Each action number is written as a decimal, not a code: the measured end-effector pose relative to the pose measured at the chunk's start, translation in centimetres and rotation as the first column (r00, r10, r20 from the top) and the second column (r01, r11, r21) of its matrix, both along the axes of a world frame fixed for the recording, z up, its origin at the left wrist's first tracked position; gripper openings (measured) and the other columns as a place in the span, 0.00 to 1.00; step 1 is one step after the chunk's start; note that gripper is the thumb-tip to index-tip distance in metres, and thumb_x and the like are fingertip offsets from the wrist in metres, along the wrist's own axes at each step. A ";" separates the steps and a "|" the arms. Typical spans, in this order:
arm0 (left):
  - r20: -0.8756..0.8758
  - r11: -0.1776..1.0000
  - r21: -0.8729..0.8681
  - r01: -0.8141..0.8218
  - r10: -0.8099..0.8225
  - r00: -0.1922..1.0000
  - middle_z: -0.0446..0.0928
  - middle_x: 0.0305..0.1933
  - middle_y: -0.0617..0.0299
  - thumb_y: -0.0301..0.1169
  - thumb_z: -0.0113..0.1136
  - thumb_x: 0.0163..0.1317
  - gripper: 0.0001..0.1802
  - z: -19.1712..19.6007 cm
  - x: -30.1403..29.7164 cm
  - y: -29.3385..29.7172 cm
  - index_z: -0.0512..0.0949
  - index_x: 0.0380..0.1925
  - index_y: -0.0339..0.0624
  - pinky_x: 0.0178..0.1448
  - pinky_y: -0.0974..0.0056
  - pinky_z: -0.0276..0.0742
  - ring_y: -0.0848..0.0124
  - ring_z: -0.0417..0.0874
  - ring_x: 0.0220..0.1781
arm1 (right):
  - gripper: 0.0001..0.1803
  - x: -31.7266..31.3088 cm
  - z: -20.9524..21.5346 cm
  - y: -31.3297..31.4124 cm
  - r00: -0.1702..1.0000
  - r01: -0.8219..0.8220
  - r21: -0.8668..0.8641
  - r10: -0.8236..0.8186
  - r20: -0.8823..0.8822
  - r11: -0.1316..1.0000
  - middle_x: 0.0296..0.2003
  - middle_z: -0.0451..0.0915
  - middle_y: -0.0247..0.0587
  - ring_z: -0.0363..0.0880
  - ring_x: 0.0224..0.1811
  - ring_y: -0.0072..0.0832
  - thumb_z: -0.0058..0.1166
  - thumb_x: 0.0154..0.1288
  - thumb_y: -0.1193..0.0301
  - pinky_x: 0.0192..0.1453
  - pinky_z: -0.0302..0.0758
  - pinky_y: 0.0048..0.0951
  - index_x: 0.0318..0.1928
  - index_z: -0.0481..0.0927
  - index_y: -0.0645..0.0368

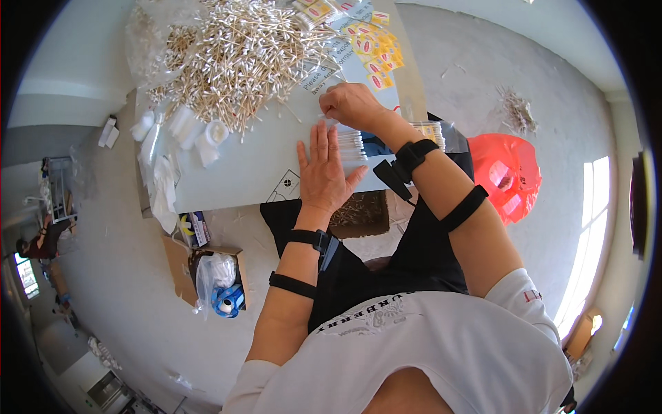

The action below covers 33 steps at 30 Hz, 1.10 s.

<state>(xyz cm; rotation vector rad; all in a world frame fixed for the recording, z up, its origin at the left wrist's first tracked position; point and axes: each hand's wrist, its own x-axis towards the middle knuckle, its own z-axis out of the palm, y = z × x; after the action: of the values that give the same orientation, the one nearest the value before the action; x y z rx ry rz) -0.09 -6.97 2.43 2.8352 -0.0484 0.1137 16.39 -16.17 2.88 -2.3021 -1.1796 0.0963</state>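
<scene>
My left hand lies flat on the table, fingers stretched out and thumb spread. Against its thumb side is a row of white cotton swabs, partly covered by the hand; it looks wrapped in clear plastic. Just beyond the left fingertips, my right hand is closed, its fingers curled down at the upper end of that row. A bit of whitish film shows under the right fingers, but what they grip is hidden. A large heap of loose cotton swabs covers the far left of the table.
Yellow-and-white cards lie scattered at the far right. Another pack of swabs sits under my right forearm. White rolls stand left. A red plastic bag, an open carton and a brown box are below table height.
</scene>
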 end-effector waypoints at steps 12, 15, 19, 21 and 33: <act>0.006 1.000 0.019 -0.006 0.006 1.000 0.51 0.76 0.48 0.60 0.57 0.57 0.52 -0.1 0.1 0.0 0.51 0.71 0.36 0.77 0.42 0.37 0.55 0.46 0.79 | 0.06 1.3 -0.1 -4.0 1.000 -0.011 0.158 0.012 -0.005 0.987 0.33 0.78 0.36 0.75 0.43 0.39 0.59 0.50 0.80 0.46 0.74 0.36 0.29 0.79 0.56; 0.007 1.000 0.028 -0.010 0.010 1.000 0.51 0.76 0.48 0.60 0.57 0.57 0.52 -0.3 0.0 0.0 0.52 0.71 0.36 0.77 0.43 0.37 0.55 0.46 0.79 | 0.05 1.0 0.2 -3.9 0.997 0.073 0.239 -0.080 0.021 0.968 0.34 0.77 0.37 0.75 0.43 0.40 0.59 0.51 0.79 0.46 0.74 0.36 0.29 0.79 0.56; 0.005 1.000 0.025 -0.014 0.014 1.000 0.51 0.76 0.48 0.60 0.57 0.57 0.52 -0.5 -0.2 0.3 0.52 0.70 0.35 0.77 0.43 0.36 0.55 0.46 0.79 | 0.05 -1.0 0.2 -4.9 0.998 -0.040 0.126 0.046 -0.037 0.991 0.37 0.77 0.39 0.75 0.46 0.41 0.59 0.52 0.79 0.50 0.74 0.36 0.31 0.79 0.57; 0.010 1.000 0.013 -0.010 0.010 1.000 0.51 0.76 0.48 0.59 0.57 0.57 0.51 -0.2 -0.1 0.2 0.53 0.70 0.35 0.77 0.43 0.36 0.55 0.46 0.79 | 0.05 -1.0 0.5 -5.4 0.999 -0.046 0.056 0.047 -0.013 0.997 0.38 0.76 0.40 0.76 0.47 0.41 0.59 0.53 0.79 0.51 0.74 0.36 0.32 0.80 0.58; 0.184 0.916 -0.401 -0.028 0.111 0.977 0.49 0.75 0.43 0.44 0.55 0.65 0.42 -0.7 0.3 1.0 0.51 0.71 0.33 0.78 0.48 0.43 0.51 0.47 0.78 | 0.12 -7.5 -2.2 -2.7 0.817 0.569 0.616 -0.291 -0.497 0.545 0.54 0.77 0.48 0.76 0.56 0.35 0.46 0.70 0.77 0.59 0.71 0.28 0.51 0.77 0.64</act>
<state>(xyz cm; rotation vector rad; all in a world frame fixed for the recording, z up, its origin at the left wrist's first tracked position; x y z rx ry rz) 0.20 -5.95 1.78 2.4093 0.0297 0.3850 8.89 -18.83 0.64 -1.6471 -0.2989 -0.1563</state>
